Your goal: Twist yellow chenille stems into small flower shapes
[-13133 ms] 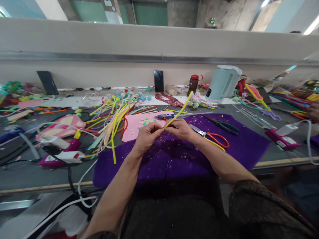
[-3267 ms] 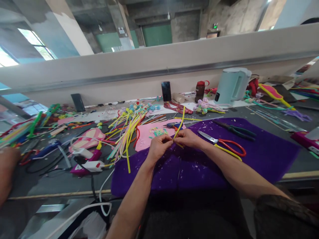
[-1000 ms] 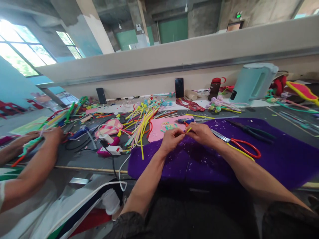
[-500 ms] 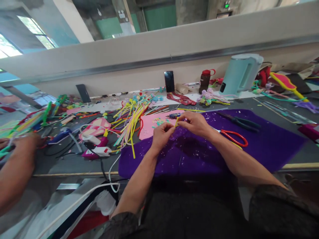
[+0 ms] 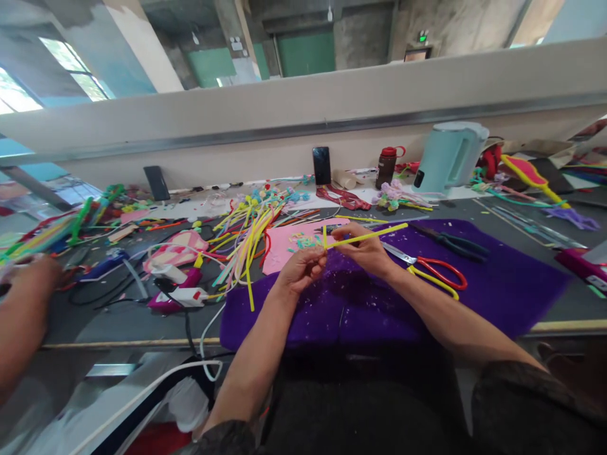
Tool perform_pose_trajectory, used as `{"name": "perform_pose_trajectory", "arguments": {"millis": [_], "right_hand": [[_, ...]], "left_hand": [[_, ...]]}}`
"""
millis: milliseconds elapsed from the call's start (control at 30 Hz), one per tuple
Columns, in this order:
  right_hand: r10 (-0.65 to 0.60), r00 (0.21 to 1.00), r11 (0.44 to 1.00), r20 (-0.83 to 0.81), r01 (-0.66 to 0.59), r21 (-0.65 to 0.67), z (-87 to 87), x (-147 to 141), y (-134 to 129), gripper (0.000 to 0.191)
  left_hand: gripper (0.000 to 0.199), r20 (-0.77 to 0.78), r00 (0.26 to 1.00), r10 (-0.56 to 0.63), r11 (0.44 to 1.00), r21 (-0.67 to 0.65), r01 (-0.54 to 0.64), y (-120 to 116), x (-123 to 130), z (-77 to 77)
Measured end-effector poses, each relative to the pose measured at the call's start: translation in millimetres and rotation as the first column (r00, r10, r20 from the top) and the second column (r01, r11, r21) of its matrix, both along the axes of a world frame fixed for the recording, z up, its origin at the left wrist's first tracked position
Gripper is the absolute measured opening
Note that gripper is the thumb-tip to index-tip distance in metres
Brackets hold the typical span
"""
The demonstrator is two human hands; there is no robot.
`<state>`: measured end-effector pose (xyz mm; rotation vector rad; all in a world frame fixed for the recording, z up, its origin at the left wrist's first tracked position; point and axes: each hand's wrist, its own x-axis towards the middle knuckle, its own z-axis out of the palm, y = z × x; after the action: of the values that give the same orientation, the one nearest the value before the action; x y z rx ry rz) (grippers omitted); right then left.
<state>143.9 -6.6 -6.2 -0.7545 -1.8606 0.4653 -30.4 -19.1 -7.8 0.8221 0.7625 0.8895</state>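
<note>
A yellow pipe cleaner is bent, with a short end standing upright and a long end slanting right across my fingers. My left hand pinches it at the bend, fingers curled. My right hand is closed on the long part, thumb and fingertips close to the left hand; some fingers are hidden. Below both hands lies a purple cloth dotted with small scraps. Just behind them is a pink sheet with small cut pieces on it.
Scissors and pliers lie on the cloth at right. A pipe-cleaner bundle and power strips are at left. Behind stand a phone, a bottle and a kettle. Another person's arm reaches in at far left.
The yellow pipe cleaner now shows a long end across my right hand and an upright short end; before, only a small piece showed between my fingertips. The camera view has tilted slightly upward.
</note>
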Motion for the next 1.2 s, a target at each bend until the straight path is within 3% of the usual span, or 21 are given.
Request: {"name": "perform_pose_trajectory", "arguments": {"millis": [100,233,533,733,833,933,1033,1133,1200], "right_hand": [[0.077,0.991,0.983,0.113,-0.094,0.157,4.8,5,-1,0.028],[0.04,0.964,0.965,0.264,-0.106,0.24,2.8,10,-2,0.019],[0.016,0.922,0.956,0.387,-0.128,0.265,3.1,11,0,0.017],[-0.018,0.897,0.977,0.441,-0.078,0.198,4.9,9,-2,0.015],[-0.01,0.937,0.996,0.349,-0.024,0.091,5.7,7,-3,0.014],[0.011,0.984,0.994,0.179,0.008,-0.105,6.6,4,-4,0.014],[0.034,0.999,0.931,0.021,-0.024,-0.365,4.7,0,-4,0.017],[0.054,0.994,0.85,-0.098,-0.097,-0.518,-0.2,-3,-2,0.019],[0.043,0.994,0.839,-0.105,-0.092,-0.536,-3.2,-2,0,0.02]], "left_hand": [[0.013,0.011,0.998,-0.064,0.998,-0.009,0.064,-1,1,-1.2],[0.013,-0.004,0.996,-0.084,0.997,0.0,0.084,-1,1,-1.4],[0.023,-0.111,0.986,-0.127,0.991,0.027,0.131,0,2,-3.3],[0.025,-0.216,0.976,0.023,0.982,0.188,0.019,-2,6,-4.3],[0.021,-0.296,0.929,0.22,0.908,0.41,-0.084,-6,10,-5.9],[0.015,-0.378,0.786,0.489,0.724,0.679,-0.123,-12,15,-6.2],[0.01,-0.412,0.632,0.657,0.56,0.828,-0.042,-16,17,-5.4],[0.009,-0.427,0.594,0.682,0.537,0.844,-0.01,-16,18,-5.8],[0.013,-0.437,0.625,0.647,0.586,0.809,-0.042,-14,17,-6.8]]}}
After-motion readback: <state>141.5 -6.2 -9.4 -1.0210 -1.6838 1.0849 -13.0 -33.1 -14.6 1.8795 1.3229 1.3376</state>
